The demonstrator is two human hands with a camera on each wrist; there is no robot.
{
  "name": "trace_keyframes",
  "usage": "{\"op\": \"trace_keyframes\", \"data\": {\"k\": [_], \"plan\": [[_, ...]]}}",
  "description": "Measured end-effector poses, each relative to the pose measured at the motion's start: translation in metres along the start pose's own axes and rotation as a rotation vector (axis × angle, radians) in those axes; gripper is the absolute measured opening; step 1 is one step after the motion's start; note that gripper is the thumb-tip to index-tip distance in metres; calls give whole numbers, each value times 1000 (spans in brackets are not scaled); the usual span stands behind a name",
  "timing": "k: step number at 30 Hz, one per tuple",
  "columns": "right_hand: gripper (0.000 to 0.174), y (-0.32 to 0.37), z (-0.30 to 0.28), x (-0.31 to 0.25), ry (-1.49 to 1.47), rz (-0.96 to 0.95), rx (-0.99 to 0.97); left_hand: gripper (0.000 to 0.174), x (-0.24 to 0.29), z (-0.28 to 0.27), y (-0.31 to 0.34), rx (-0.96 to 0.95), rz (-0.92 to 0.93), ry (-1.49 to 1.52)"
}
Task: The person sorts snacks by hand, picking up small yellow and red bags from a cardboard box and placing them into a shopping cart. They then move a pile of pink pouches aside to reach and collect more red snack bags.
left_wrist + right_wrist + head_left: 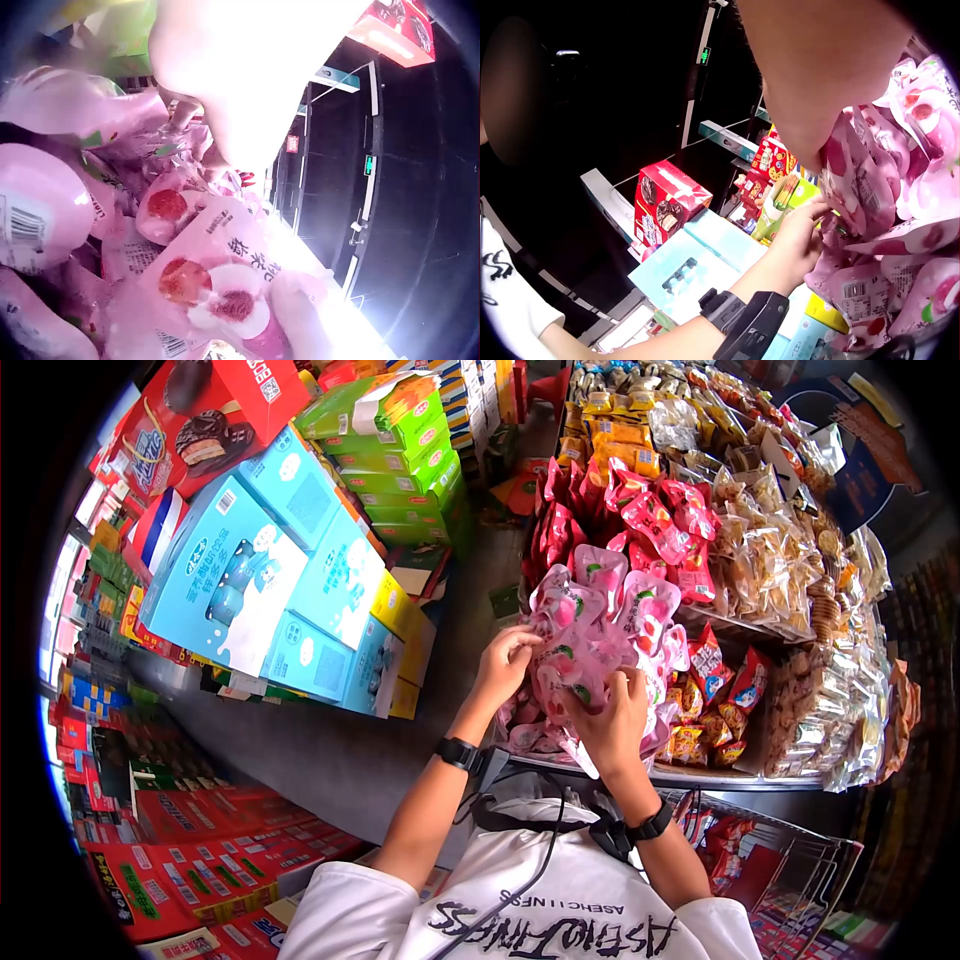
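Observation:
Pink packets with peach pictures (570,660) (217,292) lie heaped at the front of the display in the head view. At the heap's left side, the left hand (508,663) (796,244) has its fingers bent round the edge of a pink packet. The right hand (615,722), just right of it and nearer the body, pinches a pink packet from above with bent fingers. Its fingertips are partly hidden among the shiny wrappers. In the right wrist view the right hand (832,75) fills the top, beside more pink packets (870,195).
Red packets (660,525) stand behind the pink ones, with clear bags of snacks (760,550) to the right. Small red and yellow packets (710,710) fill a compartment. Blue boxes (225,575) and green boxes (400,460) are stacked left; a wire cart (790,860) is at lower right.

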State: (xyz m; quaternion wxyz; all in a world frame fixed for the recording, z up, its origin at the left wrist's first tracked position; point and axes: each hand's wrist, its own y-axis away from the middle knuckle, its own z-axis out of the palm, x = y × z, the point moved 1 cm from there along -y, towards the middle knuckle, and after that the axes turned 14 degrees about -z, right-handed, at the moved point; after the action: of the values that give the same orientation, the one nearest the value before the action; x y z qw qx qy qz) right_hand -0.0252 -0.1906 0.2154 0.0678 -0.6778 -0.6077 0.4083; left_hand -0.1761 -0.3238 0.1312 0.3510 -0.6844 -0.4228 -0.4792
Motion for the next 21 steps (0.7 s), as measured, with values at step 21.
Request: {"op": "trace_keyframes", "data": {"k": [21], "plan": [[36,-20,41,-33,272,-6,-624,43,-19,-6,-50,-149,-375,210]]}}
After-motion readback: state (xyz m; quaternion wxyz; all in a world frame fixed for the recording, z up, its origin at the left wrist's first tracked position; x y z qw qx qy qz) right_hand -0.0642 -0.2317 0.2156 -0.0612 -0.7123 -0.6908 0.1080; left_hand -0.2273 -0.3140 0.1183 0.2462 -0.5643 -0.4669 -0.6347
